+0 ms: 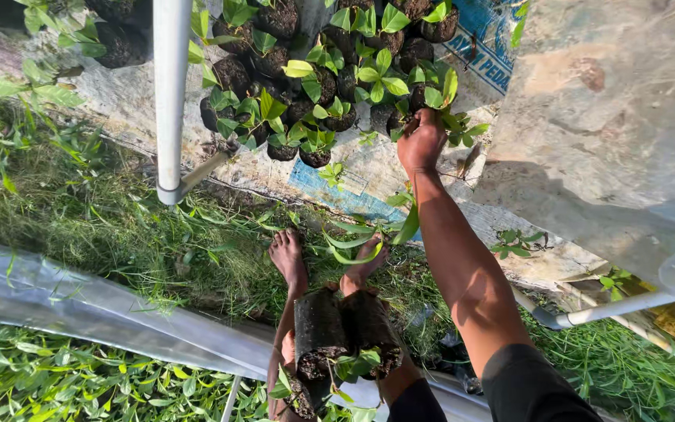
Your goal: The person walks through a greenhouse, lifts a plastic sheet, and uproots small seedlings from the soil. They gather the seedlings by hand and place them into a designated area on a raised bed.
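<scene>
right hand (pixel 421 144) fingers grip a seedling bag (pixel 419 98); left hand (pixel 400 379) clutches two bags (pixel 341 328)

seedling bag (pixel 406 117): black, green-leaved, upright, at cluster's edge | two seedling bags (pixel 343 332): black, tilted, carried

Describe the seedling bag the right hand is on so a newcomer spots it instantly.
Start at the white vertical pole, then look right across the cluster of black seedling bags on the pale ground sheet. The seedling bag sits at the cluster's near right edge. Unlike its neighbours, the right hand covers it, fingers among its leaves.
</scene>
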